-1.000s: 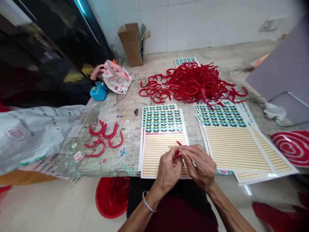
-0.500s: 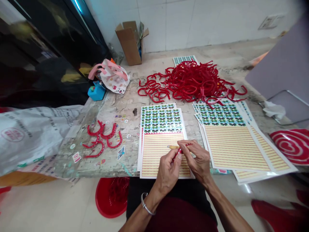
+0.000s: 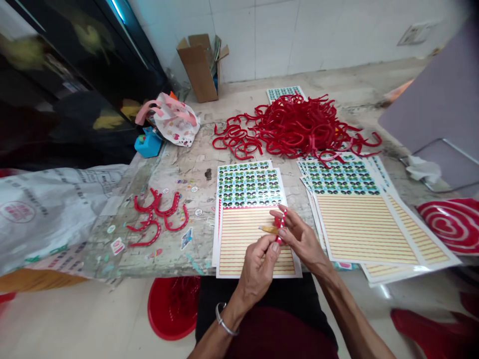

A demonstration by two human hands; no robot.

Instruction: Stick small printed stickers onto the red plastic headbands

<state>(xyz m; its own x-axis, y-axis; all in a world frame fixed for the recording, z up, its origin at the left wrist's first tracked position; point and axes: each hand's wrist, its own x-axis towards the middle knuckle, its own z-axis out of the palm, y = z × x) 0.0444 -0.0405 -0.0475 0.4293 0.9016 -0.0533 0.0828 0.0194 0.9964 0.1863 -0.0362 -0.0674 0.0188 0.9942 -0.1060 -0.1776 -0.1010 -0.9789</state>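
Observation:
My left hand [image 3: 258, 267] pinches the lower end of a red band with white dots [image 3: 283, 217] between thumb and fingertips. My right hand [image 3: 305, 244] is closed around the same band higher up, thumb against it and fingers curled behind. A thin yellowish pointed tool [image 3: 268, 229] juts leftward from the right fingers; its kind is unclear. Beneath both hands lies a sticker sheet [image 3: 243, 239] with green and blue pictures above and red-and-yellow stripes below. To the left, several curved red bands with white dots [image 3: 176, 219] rest in a loose group.
A heap of plain red curved bands [image 3: 299, 124] covers the table's back middle. More striped sheets [image 3: 368, 224] overlap at right. At back left are a patterned bag [image 3: 177, 122], a blue holder [image 3: 148, 143] and a cardboard box [image 3: 198, 70]. A red basin [image 3: 159, 314] stands on the floor.
The red dotted band has turned from lying slanted to standing nearly upright between my hands. My right-hand fingers have opened out somewhat and rotated; my left hand stays nearly in place.

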